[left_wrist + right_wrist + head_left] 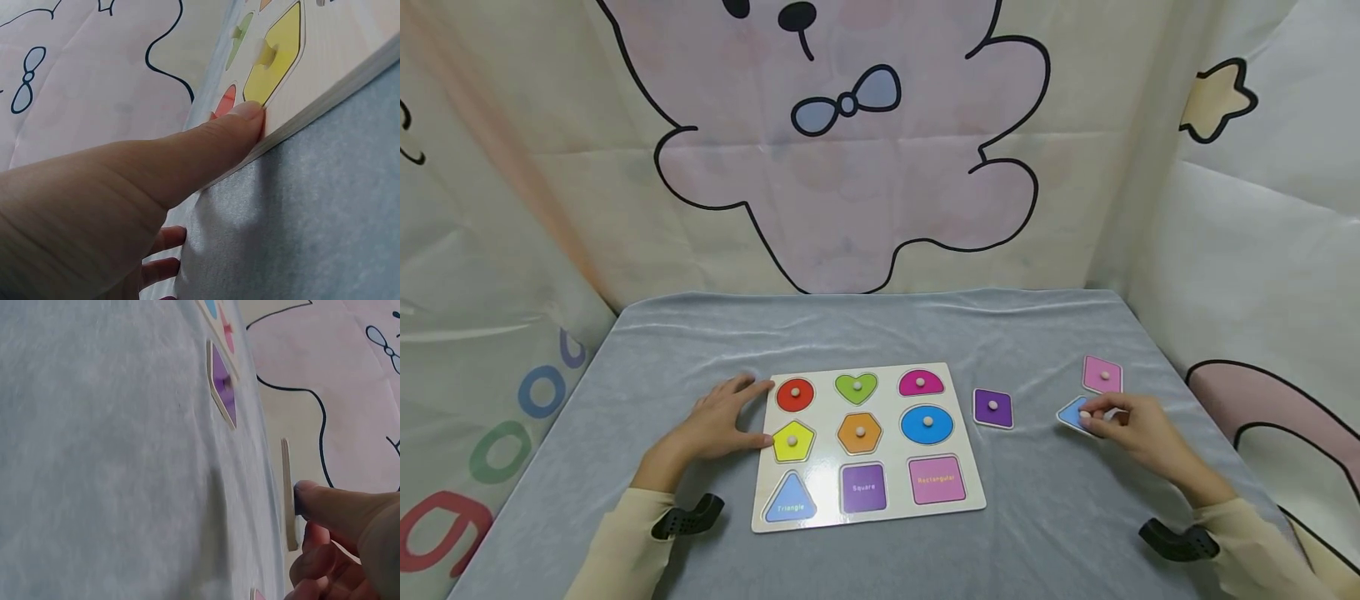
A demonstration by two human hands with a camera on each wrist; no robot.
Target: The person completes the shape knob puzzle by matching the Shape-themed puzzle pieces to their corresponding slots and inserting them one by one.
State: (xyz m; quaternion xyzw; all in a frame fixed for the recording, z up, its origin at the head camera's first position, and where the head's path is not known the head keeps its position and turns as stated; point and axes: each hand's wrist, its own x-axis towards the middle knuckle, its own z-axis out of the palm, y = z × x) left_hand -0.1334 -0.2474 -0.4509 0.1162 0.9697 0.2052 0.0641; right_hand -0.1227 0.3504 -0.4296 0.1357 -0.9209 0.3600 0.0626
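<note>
My left hand rests at the left side of a white shape puzzle board, fingers spread. Its thumb touches the board's edge beside the yellow pentagon. To the right of the board, my right hand pinches the knob of a blue triangle piece. In the right wrist view, that piece appears edge-on, raised over the cloth. A purple square piece lies between the board and this hand. Just behind the hand is a pink rectangle piece.
Knobbed shapes fill the board's upper two rows, among them a red circle and a blue oval. The bottom row shows flat spots labelled Triangle, Square and Rectangular. Grey cloth covers the table; a printed curtain hangs behind.
</note>
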